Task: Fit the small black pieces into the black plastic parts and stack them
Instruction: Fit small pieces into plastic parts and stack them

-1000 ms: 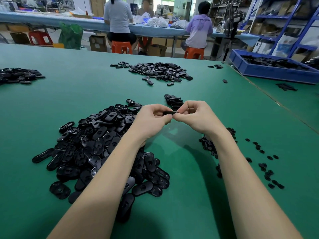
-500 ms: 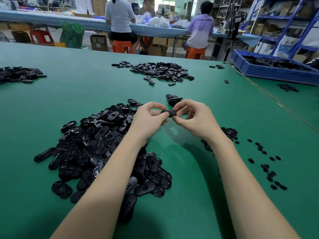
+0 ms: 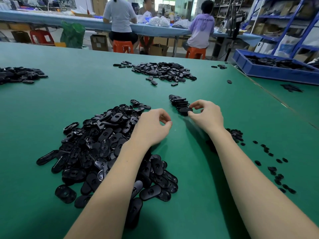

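A big heap of black oval plastic parts lies on the green table, under and left of my left forearm. My right hand pinches one black plastic part at the near end of a leaning stack of the same parts. My left hand hovers just left of it, fingers curled, holding nothing. Small black pieces lie scattered to the right of my right forearm, with a denser clump near my wrist.
More heaps of black parts lie at the far centre and far left. A blue bin of parts stands at the right on a neighbouring table. People sit on orange stools at a bench behind.
Both hands held one part together in front of me. Now my right hand has carried it forward to the stack, and my left hand has let go and drawn apart.
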